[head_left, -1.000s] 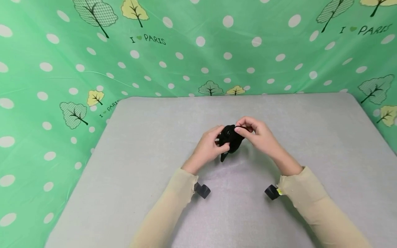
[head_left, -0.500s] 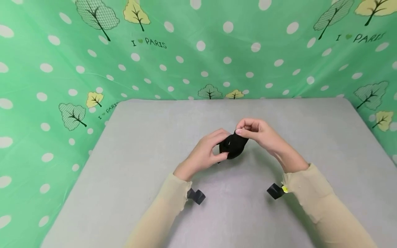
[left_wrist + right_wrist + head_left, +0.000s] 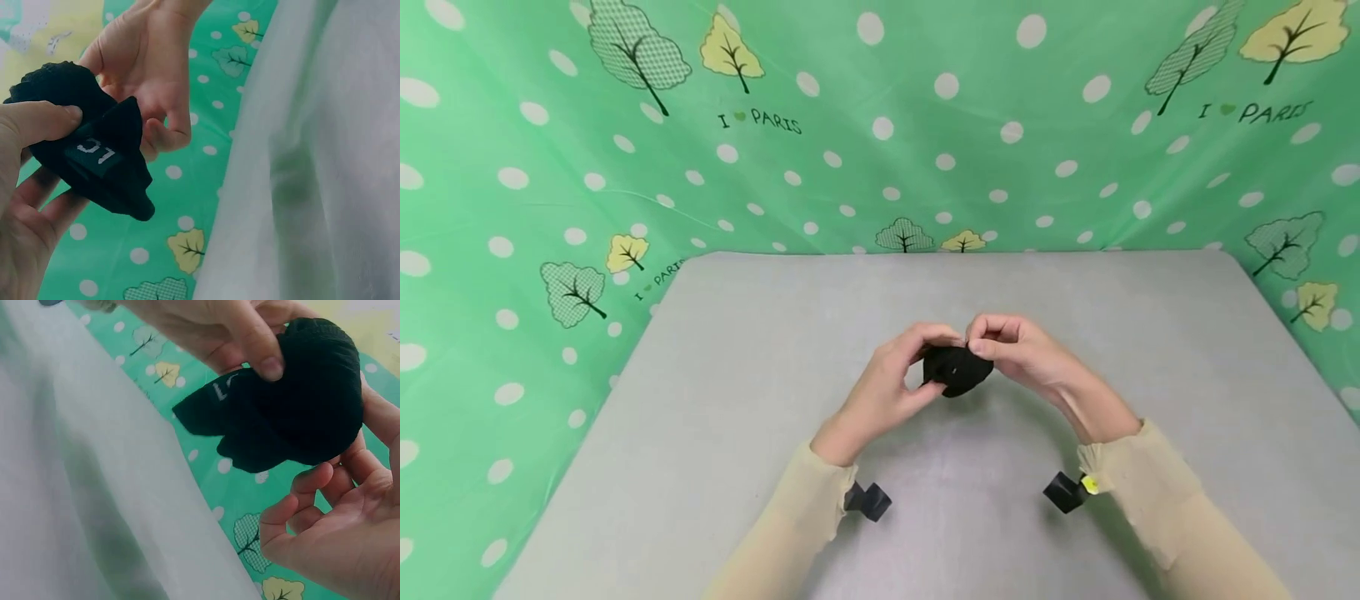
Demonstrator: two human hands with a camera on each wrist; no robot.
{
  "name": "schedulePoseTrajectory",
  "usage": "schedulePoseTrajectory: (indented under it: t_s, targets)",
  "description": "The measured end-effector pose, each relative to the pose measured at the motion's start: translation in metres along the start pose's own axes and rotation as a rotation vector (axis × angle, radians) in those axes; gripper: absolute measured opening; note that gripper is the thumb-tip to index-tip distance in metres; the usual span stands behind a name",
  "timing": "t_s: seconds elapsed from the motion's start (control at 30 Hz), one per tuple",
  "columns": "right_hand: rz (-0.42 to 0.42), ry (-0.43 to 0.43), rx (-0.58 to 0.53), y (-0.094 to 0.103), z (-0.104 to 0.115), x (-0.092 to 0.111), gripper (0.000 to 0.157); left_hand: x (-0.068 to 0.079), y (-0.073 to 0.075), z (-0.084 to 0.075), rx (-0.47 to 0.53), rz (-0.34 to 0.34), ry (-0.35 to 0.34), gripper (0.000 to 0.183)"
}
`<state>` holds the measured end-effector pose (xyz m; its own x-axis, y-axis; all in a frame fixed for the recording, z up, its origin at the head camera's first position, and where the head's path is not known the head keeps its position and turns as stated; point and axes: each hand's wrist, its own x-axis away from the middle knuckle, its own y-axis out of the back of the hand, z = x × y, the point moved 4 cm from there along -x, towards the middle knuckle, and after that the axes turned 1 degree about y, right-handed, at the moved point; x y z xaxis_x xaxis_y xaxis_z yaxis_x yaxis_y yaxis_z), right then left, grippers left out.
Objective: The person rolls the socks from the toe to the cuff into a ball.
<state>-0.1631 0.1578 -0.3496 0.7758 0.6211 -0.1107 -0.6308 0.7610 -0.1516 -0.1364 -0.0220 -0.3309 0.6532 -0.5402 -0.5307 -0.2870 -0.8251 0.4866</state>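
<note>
Grey tabletop (image 3: 737, 358) fills the lower half of the head view, with a green sheet (image 3: 917, 87) hanging beyond it. Nearest are two beige sleeves, the left sleeve (image 3: 801, 508) and the right sleeve (image 3: 1157, 496), each ending in a loose, rough-edged cuff. Beside the inner side of each cuff sits a small dark device, the left device (image 3: 874, 502) and the right device (image 3: 1064, 492); a yellow patch (image 3: 1090, 484) shows between the right device and its cuff.

Past the cuffs, the left hand (image 3: 887, 383) and the right hand (image 3: 1022, 354) meet over the middle of the tabletop with the black cloth (image 3: 957, 372) between them. The left hand's grip has the cloth between thumb and fingers, the thumb pressed on top in both wrist views. The right hand's grip pinches the cloth's edge, its other fingers bent inward. The cloth is bunched, rounded and ribbed at one end, with loose folded flaps at the other; white marks (image 3: 95, 152) show near the flaps. Shadow falls on the tabletop below.

Farther off, the tabletop's rounded far corners meet the sheet, printed with white dots, green and yellow trees, and "I PARIS" lettering around a small heart.
</note>
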Motion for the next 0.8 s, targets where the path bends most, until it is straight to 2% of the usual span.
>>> schedulePoseTrajectory:
  t_s: [0.13,0.27,0.4,0.53,0.67,0.73,0.8]
  targets:
    - [0.066,-0.063,-0.097,-0.005,-0.002,-0.001,0.020,0.002,0.001,-0.004,-0.053,-0.001,-0.066,0.048]
    - [0.069,-0.143,-0.151,-0.008,-0.004,-0.005,0.021,0.004,0.000,-0.005,-0.089,-0.011,-0.109,0.045]
    - [0.008,-0.195,-0.134,-0.009,-0.007,-0.007,0.025,0.006,0.000,-0.003,-0.066,-0.024,-0.070,0.045]
    - [-0.129,-0.207,-0.091,-0.008,-0.008,-0.007,0.027,0.006,0.000,0.001,-0.004,-0.046,0.039,0.039]
    - [-0.320,-0.137,0.053,-0.007,-0.004,-0.003,0.016,0.006,0.003,0.009,0.081,-0.090,0.169,0.034]
    - [-0.402,-0.053,0.163,-0.007,0.000,0.001,0.010,0.005,0.007,0.013,0.114,-0.119,0.211,0.034]
    - [-0.443,0.069,0.288,-0.008,0.004,0.006,0.008,0.003,0.012,0.016,0.145,-0.146,0.242,0.034]
